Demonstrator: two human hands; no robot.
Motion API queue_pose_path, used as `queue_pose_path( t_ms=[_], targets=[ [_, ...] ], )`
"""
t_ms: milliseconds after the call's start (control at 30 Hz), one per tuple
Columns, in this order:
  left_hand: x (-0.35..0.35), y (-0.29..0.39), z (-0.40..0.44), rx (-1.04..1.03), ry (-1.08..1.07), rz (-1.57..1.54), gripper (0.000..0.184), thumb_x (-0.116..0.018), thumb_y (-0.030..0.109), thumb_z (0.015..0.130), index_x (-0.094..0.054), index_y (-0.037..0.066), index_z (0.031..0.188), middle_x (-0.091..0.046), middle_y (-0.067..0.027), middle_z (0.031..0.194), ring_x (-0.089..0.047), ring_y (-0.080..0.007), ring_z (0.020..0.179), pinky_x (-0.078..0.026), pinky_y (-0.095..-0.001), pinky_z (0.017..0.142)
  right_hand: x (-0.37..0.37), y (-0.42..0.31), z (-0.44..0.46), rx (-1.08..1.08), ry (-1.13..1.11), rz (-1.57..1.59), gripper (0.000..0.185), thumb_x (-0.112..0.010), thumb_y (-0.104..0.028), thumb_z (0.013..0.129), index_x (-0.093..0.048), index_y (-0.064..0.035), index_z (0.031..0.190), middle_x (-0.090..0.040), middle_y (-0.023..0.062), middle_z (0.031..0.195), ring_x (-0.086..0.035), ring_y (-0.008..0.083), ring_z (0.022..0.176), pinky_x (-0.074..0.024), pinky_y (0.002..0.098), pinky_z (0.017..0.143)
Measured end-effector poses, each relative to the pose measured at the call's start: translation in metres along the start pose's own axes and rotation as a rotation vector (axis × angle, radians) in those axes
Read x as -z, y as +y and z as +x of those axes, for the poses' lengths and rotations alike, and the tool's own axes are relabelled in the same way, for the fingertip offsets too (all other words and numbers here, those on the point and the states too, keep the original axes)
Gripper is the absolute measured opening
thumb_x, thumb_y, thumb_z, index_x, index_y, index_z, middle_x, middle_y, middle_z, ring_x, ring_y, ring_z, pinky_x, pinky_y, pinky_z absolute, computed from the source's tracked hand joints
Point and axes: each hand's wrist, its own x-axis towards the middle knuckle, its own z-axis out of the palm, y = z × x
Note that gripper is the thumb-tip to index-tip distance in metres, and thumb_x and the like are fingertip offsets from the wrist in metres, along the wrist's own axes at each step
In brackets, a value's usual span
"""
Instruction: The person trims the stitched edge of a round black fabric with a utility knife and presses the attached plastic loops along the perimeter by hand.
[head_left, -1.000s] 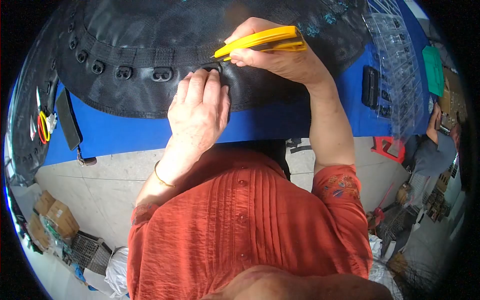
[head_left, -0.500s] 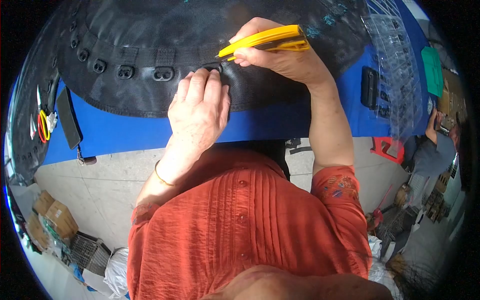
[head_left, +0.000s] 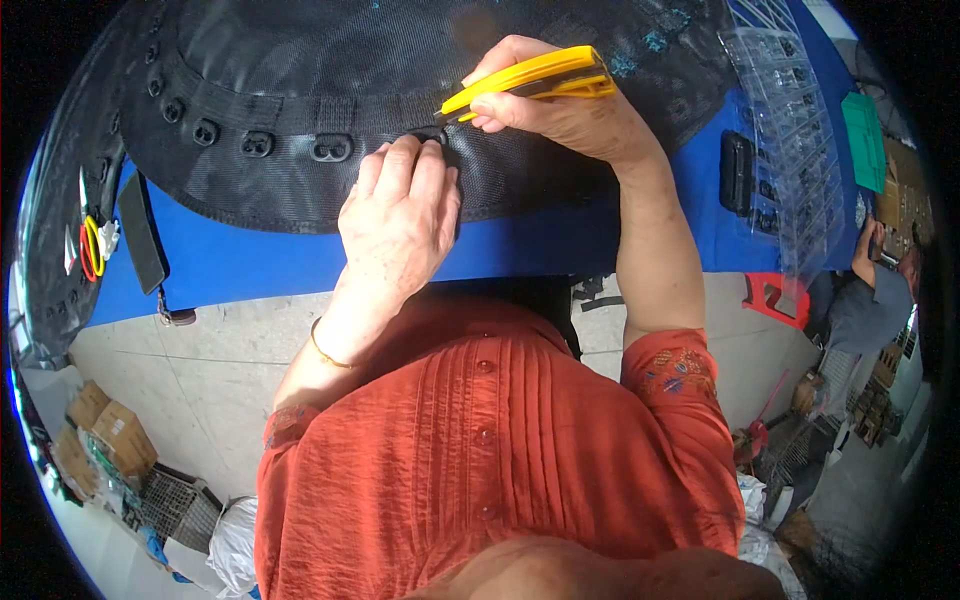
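Black mesh fabric (head_left: pixel 300 60) is spread before me, with a row of black plastic buckles (head_left: pixel 331 148) on webbing tabs along its curved edge. My left hand (head_left: pixel 400 215) is closed, its bent fingers over one black buckle (head_left: pixel 432 133) and the fabric under it; the fingertips are partly hidden. In my right hand (head_left: pixel 530 115) is a yellow-and-black tool (head_left: pixel 540 80) that looks like thread snips, gripped between thumb and fingers. Its narrow tip points left, close above that buckle. Whether the tip touches the webbing, I cannot tell.
A blue-covered table (head_left: pixel 520 250) lies under the fabric. At left are orange-and-yellow-handled scissors (head_left: pixel 92 248) and a dark phone-like slab (head_left: pixel 145 235). At right lie clear plastic trays (head_left: pixel 790 150), a black case (head_left: pixel 737 172) and a green box (head_left: pixel 862 140). Another person (head_left: pixel 870 300) is at far right.
The fabric and its buckles have shifted very slightly to the right in view. Both hands keep nearly the same pose; the yellow tool has tilted a little.
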Motion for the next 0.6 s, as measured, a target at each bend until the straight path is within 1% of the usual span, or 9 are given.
queue_pose_path(
  t_ms=[267,333,400,433,500,567,600],
  targets=[
    [-0.0011,-0.0006,-0.0012,0.007,0.006,-0.002,0.028,-0.073,0.015,0.087,-0.068,0.004,0.112,-0.064,-0.0110,0.108,-0.061,-0.0283,0.086,-0.053,-0.0363,0.076,0.0071,-0.0009,0.0006,-0.067,0.021,0.026,0.020,-0.075,-0.021,0.094,-0.069,-0.0044,0.103,-0.072,0.0045,0.088,-0.068,0.0079,0.077,-0.0560,0.0224,0.073],
    [0.0001,0.0000,-0.0014,0.003,-0.014,0.000,0.031,-0.074,0.014,0.085,-0.067,0.001,0.111,-0.063,-0.0133,0.108,-0.062,-0.0305,0.095,-0.054,-0.0374,0.083,0.0094,0.0029,0.0006,-0.030,0.042,0.026,0.020,-0.075,-0.020,0.093,-0.069,-0.0038,0.104,-0.073,0.0058,0.089,-0.069,0.0086,0.077,-0.0574,0.0228,0.072],
    [0.0004,0.0003,-0.0024,0.001,-0.019,-0.006,0.032,-0.074,0.013,0.084,-0.067,0.000,0.113,-0.063,-0.0137,0.110,-0.062,-0.0306,0.095,-0.054,-0.0375,0.083,0.0092,0.0047,0.0014,0.051,0.072,0.088,0.019,-0.075,-0.019,0.093,-0.069,-0.0037,0.104,-0.073,0.0069,0.087,-0.071,0.0096,0.079,-0.0589,0.0237,0.072],
    [0.0008,0.0006,-0.0026,-0.001,-0.013,-0.005,0.033,-0.074,0.012,0.084,-0.066,-0.001,0.114,-0.063,-0.0142,0.111,-0.062,-0.0309,0.096,-0.054,-0.0380,0.085,0.0092,0.0041,0.0019,0.054,0.075,0.086,0.019,-0.075,-0.019,0.093,-0.069,-0.0037,0.104,-0.073,0.0069,0.087,-0.071,0.0096,0.079,-0.0589,0.0237,0.072],
    [0.0003,0.0022,-0.0029,-0.005,-0.007,-0.007,0.034,-0.074,0.012,0.084,-0.065,-0.001,0.115,-0.062,-0.0147,0.112,-0.062,-0.0313,0.097,-0.053,-0.0385,0.086,0.0103,0.0026,0.0011,-0.031,0.072,0.068,0.016,-0.073,-0.013,0.093,-0.073,-0.0038,0.107,-0.070,0.0053,0.103,-0.074,0.0166,0.088,-0.0612,0.0257,0.077],
    [-0.0002,0.0029,-0.0036,-0.035,-0.003,0.028,0.039,-0.073,0.012,0.085,-0.063,-0.001,0.120,-0.062,-0.0153,0.115,-0.061,-0.0316,0.096,-0.052,-0.0393,0.086,0.0088,0.0066,0.0019,-0.030,0.080,0.046,0.016,-0.072,-0.014,0.094,-0.072,-0.0043,0.107,-0.070,0.0052,0.104,-0.074,0.0160,0.088,-0.0611,0.0260,0.077],
    [0.0002,0.0044,-0.0045,-0.034,-0.004,0.028,0.039,-0.073,0.012,0.085,-0.063,-0.001,0.120,-0.062,-0.0153,0.115,-0.061,-0.0316,0.096,-0.052,-0.0393,0.086,0.0077,0.0076,0.0024,0.025,0.096,0.047,0.017,-0.072,-0.015,0.094,-0.071,-0.0044,0.108,-0.071,0.0058,0.104,-0.074,0.0158,0.087,-0.0608,0.0260,0.077]
  ],
)
